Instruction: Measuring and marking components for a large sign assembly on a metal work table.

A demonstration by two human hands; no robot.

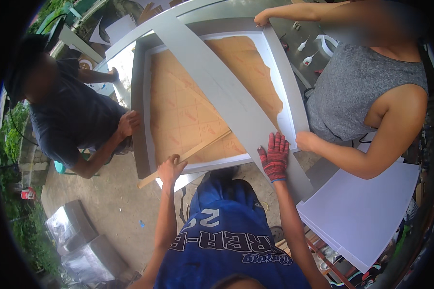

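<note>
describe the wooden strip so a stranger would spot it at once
Start at the big grey-walled frame around a brown sheet. At its near edge the left hand is on a wooden strip slanting over the sheet. It is tan and far narrower than the grey board under the gloved right hand.

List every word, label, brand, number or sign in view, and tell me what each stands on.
Blue printed jersey: large pale-outlined lettering, smaller script and a white number, all upside down here; I won't copy the wording.
Brown flat sheet inside the grey rectangular frame: repeated faint red marks and some dark strokes, too blurred to read.
Small red-and-white container at far left: any markings are too small to read.
</note>
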